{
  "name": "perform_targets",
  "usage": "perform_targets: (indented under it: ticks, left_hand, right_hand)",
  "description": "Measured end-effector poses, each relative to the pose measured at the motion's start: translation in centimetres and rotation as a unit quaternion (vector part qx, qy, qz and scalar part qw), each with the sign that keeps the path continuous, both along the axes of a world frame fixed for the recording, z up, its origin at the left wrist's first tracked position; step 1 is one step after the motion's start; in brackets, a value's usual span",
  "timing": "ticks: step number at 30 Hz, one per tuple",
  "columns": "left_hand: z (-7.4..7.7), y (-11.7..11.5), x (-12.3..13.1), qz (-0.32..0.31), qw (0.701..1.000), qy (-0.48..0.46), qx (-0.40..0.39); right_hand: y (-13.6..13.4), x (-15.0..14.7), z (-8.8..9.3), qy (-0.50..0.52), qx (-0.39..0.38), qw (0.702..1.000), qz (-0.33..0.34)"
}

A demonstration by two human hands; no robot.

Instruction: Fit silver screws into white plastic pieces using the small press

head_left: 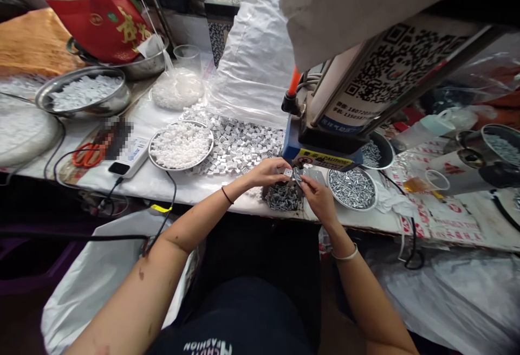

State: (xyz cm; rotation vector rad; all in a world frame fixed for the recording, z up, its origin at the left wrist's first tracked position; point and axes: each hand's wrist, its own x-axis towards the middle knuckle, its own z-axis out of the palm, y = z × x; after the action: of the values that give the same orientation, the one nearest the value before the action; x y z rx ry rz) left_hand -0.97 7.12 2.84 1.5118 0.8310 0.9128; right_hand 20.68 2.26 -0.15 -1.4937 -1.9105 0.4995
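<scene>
- Close by is a person in a dark blue shirt with white letters (207,347). They sit or stand right up at the long table with a white top (140,188), so both arms can reach over it.
- The pile of small dark metal pins (283,198) is at the near edge, just below both hands, maybe so they are easy to pick up.
- The left hand (270,173) pinches a small white square piece (288,172) with its fingertips. It is right under the machine, perhaps to keep it steady in a tiny spot.
- The right hand (319,195) has its fingertips close together, next to that piece, by small grey metal parts. I cannot tell if it grips one.
- A round metal bowl of shiny pins (376,195) sits just beside the right hand, likely for a short reach.
- The blue machine head with a yellow warning label (296,133) hangs just above the fingers.
- To the left are a round plate of little white bits (173,168) and a big heap of white and grey squares (244,152).
- Farther back, a shiny red bag (101,24) leans up, out of the way.
</scene>
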Motion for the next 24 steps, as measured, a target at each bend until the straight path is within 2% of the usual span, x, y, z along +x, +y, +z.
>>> perform_targets:
  ticks: [2,4,7,10,14,20,22,24]
  left_hand:
    - [-0.3,0.3,0.3,0.024,0.999,-0.016,-0.043]
    - [-1.2,0.6,0.9,0.056,0.989,-0.080,-0.116]
    - [-2.9,0.9,2.1,0.087,0.953,-0.197,-0.214]
    - [-4.0,1.0,3.0,0.107,0.927,-0.256,-0.252]
    - [-4.3,0.8,3.3,0.102,0.928,-0.253,-0.254]
    - [-5.6,0.0,2.3,0.069,0.940,-0.264,-0.204]
    - [-5.9,-0.2,1.9,0.053,0.944,-0.268,-0.187]
    - [-5.8,-0.5,1.5,0.040,0.955,-0.244,-0.161]
  right_hand:
    - [0.4,-1.6,0.8,0.099,-0.025,0.994,-0.022]
    - [1.0,-3.0,0.9,0.181,-0.064,0.981,-0.019]
    - [2.2,-4.0,0.7,0.267,-0.134,0.954,-0.009]
    - [3.4,-3.8,0.8,0.331,-0.200,0.921,-0.033]
    - [4.0,-3.2,1.3,0.381,-0.268,0.884,-0.043]
    - [3.7,-3.5,1.6,0.423,-0.284,0.858,-0.060]
    - [3.4,-3.7,2.0,0.409,-0.264,0.871,-0.059]
    - [2.9,-3.8,2.4,0.355,-0.210,0.910,-0.043]
